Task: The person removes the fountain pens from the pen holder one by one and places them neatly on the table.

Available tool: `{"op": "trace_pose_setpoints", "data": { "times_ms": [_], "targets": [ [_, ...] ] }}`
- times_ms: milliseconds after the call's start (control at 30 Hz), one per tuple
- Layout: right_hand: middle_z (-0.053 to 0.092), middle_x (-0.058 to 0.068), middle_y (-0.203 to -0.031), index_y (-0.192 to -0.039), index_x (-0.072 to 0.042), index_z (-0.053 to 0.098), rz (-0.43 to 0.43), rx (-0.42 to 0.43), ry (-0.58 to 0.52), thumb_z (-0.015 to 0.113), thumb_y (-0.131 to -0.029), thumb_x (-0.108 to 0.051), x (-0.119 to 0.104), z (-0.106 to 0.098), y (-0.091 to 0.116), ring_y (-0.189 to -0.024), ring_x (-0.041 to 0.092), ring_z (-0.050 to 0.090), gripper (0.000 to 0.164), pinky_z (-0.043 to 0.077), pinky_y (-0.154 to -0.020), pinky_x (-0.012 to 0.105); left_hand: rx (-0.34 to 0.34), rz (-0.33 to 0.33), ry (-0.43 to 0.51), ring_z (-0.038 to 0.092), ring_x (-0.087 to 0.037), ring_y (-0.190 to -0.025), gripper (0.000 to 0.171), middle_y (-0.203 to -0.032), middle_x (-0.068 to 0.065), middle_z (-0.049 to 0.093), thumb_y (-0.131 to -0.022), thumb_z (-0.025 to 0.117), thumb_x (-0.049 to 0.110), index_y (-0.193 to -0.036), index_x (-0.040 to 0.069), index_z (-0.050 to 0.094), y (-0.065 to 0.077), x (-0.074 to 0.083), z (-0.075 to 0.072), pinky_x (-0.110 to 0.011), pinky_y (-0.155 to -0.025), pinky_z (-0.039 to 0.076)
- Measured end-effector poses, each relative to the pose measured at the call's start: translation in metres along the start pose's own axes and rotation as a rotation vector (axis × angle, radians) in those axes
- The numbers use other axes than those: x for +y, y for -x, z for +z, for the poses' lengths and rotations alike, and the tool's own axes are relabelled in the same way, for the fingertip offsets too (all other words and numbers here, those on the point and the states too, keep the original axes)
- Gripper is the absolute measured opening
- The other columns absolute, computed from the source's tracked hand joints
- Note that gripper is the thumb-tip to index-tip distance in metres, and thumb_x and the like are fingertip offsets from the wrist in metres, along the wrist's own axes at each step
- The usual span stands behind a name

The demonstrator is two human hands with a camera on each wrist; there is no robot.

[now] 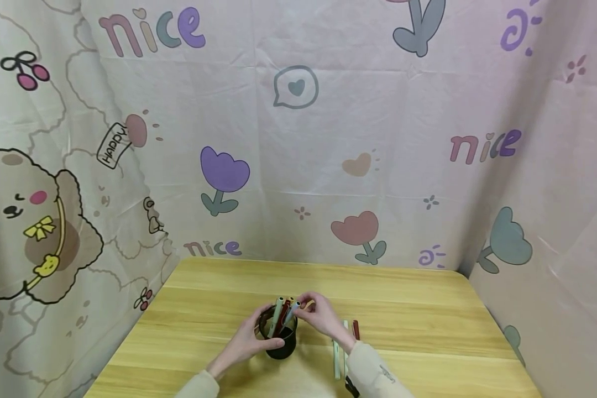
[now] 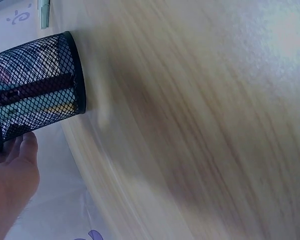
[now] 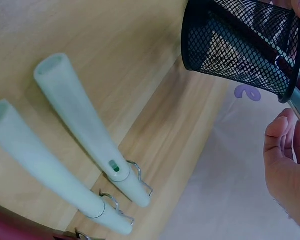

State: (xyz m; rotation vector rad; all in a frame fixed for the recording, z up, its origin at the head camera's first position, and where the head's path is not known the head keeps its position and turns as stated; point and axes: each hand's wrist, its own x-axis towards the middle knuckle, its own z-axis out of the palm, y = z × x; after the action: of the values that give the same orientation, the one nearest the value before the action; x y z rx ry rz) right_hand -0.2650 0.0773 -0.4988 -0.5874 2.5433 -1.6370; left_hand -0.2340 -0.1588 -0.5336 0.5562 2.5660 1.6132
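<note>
A black mesh pen holder [image 1: 286,347] stands near the middle of the wooden table, its mouth leaning slightly toward my left hand [image 1: 249,335]. That hand grips the holder, with the thumb across the near side and the fingers round the far side. Inside are several pens, among them a pale green pen [image 1: 276,316], a dark red pen [image 1: 282,319] and a light blue pen [image 1: 291,313]. My right hand [image 1: 320,316] is at the holder's mouth, its thumb and fingers pinching the light blue pen's upper end. The exact fingertip contact is partly hidden.
Right of the holder, two pale green pens [image 3: 84,120] with metal clips lie side by side on the table [image 1: 204,309]. A dark red pen [image 1: 355,329] lies beside them. Something black [image 1: 351,386] shows beside the right sleeve. Printed cloth [image 1: 298,166] hangs behind the table.
</note>
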Motion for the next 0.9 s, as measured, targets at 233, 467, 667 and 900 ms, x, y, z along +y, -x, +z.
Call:
{"op": "trace_pose_setpoints", "data": {
  "times_ms": [233,467,667,900],
  "targets": [
    [0.066,0.014,-0.100,-0.110,0.000,0.065,-0.012,-0.013,0.016,0.073,-0.092,-0.016,0.0012,0.0020,-0.0025,-0.071,0.006,0.058,0.025,0.048,-0.056,0.016,0.012,0.001,-0.007,0.050,-0.043,-0.136,0.094,-0.149,-0.024,0.051,-0.079,0.087,0.028,-0.152,0.001,0.035,0.0001,-0.0008,0.0004,-0.061,-0.113,0.043],
    [0.069,0.013,-0.101,-0.105,-0.002,0.068,-0.025,-0.025,-0.005,0.074,-0.091,-0.012,0.0023,0.0021,-0.0024,-0.073,0.010,0.064,0.018,0.053,-0.059,0.016,0.011,-0.007,0.009,0.049,-0.044,-0.137,0.095,-0.149,-0.025,0.050,-0.078,0.087,0.027,-0.153,0.000,0.034,-0.0001,-0.0011,0.0003,-0.062,-0.115,0.040],
    [0.070,0.016,-0.098,-0.103,-0.002,0.068,-0.022,-0.011,-0.059,0.074,-0.091,-0.012,-0.0004,0.0012,0.0009,-0.068,0.003,0.062,0.017,0.052,-0.059,0.017,0.008,-0.012,0.009,0.049,-0.044,-0.137,0.096,-0.150,-0.024,0.050,-0.078,0.087,0.028,-0.153,0.000,0.034,-0.0008,-0.0013,0.0002,-0.062,-0.115,0.041],
    [0.072,0.023,-0.091,-0.103,0.001,0.068,-0.026,0.043,-0.158,0.073,-0.091,-0.010,-0.0041,0.0011,0.0065,-0.062,0.002,0.059,0.017,0.050,-0.057,0.016,0.001,-0.005,-0.002,0.050,-0.044,-0.135,0.097,-0.149,-0.025,0.050,-0.078,0.087,0.029,-0.153,-0.001,0.033,-0.0002,-0.0028,-0.0004,-0.062,-0.113,0.042]
  ]
}}
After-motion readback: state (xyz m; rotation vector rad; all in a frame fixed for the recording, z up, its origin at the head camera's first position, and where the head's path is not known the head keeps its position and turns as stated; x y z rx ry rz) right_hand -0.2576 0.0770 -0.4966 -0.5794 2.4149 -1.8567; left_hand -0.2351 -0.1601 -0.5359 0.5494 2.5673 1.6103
